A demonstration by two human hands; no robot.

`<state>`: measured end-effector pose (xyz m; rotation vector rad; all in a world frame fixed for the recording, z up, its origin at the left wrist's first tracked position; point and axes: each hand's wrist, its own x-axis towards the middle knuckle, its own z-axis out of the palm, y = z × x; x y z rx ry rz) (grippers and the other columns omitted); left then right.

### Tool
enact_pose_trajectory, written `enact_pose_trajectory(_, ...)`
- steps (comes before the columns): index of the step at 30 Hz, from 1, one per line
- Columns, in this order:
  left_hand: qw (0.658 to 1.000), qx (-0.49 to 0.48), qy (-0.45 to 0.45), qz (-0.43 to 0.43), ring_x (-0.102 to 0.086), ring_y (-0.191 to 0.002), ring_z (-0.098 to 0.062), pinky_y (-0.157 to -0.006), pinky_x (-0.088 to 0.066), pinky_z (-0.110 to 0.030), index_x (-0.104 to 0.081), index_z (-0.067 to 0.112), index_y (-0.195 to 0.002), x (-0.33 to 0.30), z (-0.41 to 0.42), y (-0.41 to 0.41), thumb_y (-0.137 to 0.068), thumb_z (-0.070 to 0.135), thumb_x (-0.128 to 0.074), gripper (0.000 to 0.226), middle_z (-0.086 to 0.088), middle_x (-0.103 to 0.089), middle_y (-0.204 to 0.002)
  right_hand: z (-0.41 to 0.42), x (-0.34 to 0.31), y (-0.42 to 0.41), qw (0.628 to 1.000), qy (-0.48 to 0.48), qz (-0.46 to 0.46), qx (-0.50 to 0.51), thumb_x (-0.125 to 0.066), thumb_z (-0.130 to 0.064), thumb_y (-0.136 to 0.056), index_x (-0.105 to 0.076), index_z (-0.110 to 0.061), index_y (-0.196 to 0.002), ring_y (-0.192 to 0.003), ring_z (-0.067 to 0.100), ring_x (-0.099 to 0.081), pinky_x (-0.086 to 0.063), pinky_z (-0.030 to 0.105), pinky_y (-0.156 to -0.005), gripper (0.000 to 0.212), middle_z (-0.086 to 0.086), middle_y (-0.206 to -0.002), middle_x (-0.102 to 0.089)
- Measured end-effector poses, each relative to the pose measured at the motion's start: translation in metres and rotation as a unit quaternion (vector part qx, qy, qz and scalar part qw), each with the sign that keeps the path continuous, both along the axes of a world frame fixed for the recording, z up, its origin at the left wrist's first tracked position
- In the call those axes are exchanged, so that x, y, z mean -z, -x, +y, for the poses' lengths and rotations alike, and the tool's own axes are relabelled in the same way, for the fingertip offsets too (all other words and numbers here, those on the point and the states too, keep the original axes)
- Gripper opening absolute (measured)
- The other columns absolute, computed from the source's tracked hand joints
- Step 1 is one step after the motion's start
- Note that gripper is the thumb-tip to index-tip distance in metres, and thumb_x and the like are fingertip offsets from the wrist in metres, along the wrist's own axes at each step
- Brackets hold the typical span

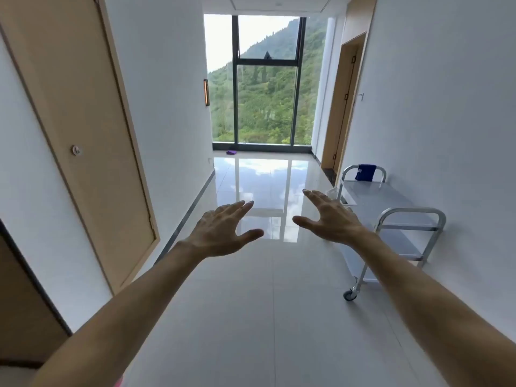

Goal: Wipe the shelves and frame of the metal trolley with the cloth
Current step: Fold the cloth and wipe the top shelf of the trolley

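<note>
Both arms reach forward over the floor point(251, 317), palms down. The left hand point(223, 231) is spread wide, fingers straight and thumb out to the side, holding nothing. The right hand point(331, 219) is spread wide too, fingers straight, thumb pointing toward the left hand, and it holds nothing either. The trolley point(391, 208) stands to the right of the right hand, against the right-hand wall point(446, 121); the right hand's fingertips appear in front of the trolley's near-left edge in this view, but whether they touch it cannot be told. The left hand is well apart from the trolley. The trolley has a flat grey top shelf, a lower shelf beneath it, a rounded rail at each end and a caster point(350, 295) at its near corner. The cloth point(365, 172), dark blue, hangs over the trolley's far rail, well beyond both hands. Past the trolley's far end is a doorway point(343, 107). Across the corridor from the trolley is a tan door point(78, 121). Beyond the trolley, at the corridor's end, a tall window point(265, 79) shows a green hillside, and a small purple thing point(231, 152) lies on the floor at its foot.
</note>
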<state>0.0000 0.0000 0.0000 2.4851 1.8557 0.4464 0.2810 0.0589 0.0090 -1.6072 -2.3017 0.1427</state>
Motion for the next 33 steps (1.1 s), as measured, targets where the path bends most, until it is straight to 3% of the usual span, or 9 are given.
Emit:
enact_pose_trajectory(9,1.0,-0.008,0.003,0.011,-0.02,-0.151,-0.017,-0.119,-0.022,-0.047,-0.011,0.037,-0.158,0.021,0.08,0.016,-0.082,0.083,-0.026,0.09,0.011,-0.017,-0.164,0.084,0.025,0.014,1.0,0.001,-0.012,-0.01,-0.051,-0.073,-0.088,-0.015,-0.034,-0.159,-0.151,0.03,-0.024,-0.027,0.066,-0.113,0.088,-0.002,-0.167,-0.02)
enact_pose_trajectory(23,0.999,0.032,0.012,-0.015,-0.024,-0.15,-0.017,-0.118,-0.026,-0.047,-0.015,0.036,-0.157,0.0,0.334,0.052,-0.086,0.078,-0.034,0.084,0.011,-0.021,-0.163,0.297,0.023,0.044,0.999,0.006,0.015,0.039,-0.054,-0.067,-0.09,-0.015,-0.032,-0.159,-0.152,0.027,-0.022,-0.031,0.064,-0.114,0.087,-0.002,-0.167,-0.02)
enact_pose_trajectory(33,0.997,0.074,0.009,-0.001,-0.026,-0.149,-0.017,-0.118,-0.026,-0.044,-0.016,0.037,-0.156,0.014,0.513,0.029,-0.082,0.082,-0.03,0.087,0.011,-0.024,-0.163,0.463,0.039,0.021,0.997,0.009,0.022,0.077,-0.054,-0.066,-0.091,-0.015,-0.032,-0.159,-0.152,0.025,-0.022,-0.029,0.061,-0.116,0.085,-0.002,-0.166,-0.022)
